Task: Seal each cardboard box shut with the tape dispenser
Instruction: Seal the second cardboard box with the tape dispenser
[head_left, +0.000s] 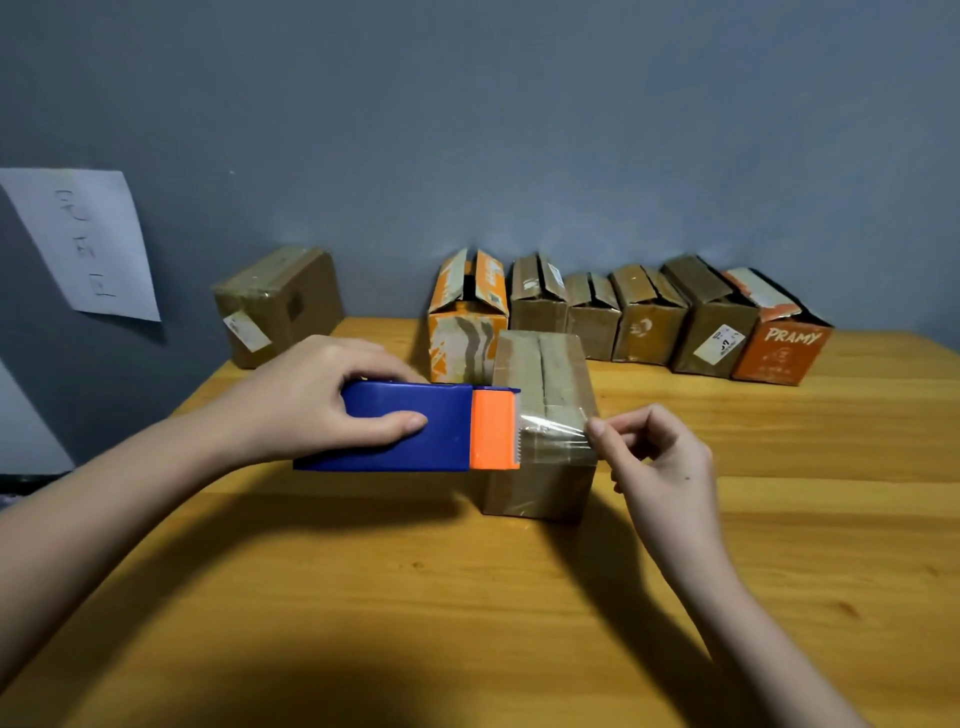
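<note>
- The left hand (317, 400) grips the blue tape dispenser (405, 428) from above, thumb on the near face and fingers curled over the far edge.
- The dispenser's long axis runs left to right; its orange cutter head (494, 430) points right and sits against the left side of the near cardboard box (543, 431).
- This box stands near the middle of the wooden table (363, 597), its long axis running near to far, flaps closed with the centre seam showing.
- The right hand (660, 457) is just beside the box's right edge; thumb and forefinger pinch the free end of the clear tape (553, 434), the other fingers curled.
- The tape strip spans across the box top, left to right, from cutter head to fingertips.
- At the far edge stands a row of open-flapped boxes (644, 317); one closed box (278, 304) sits apart on the far left.
- The tape roll is hidden inside the dispenser housing; the writing on the wall sheet (85, 244) is hard to make out.
</note>
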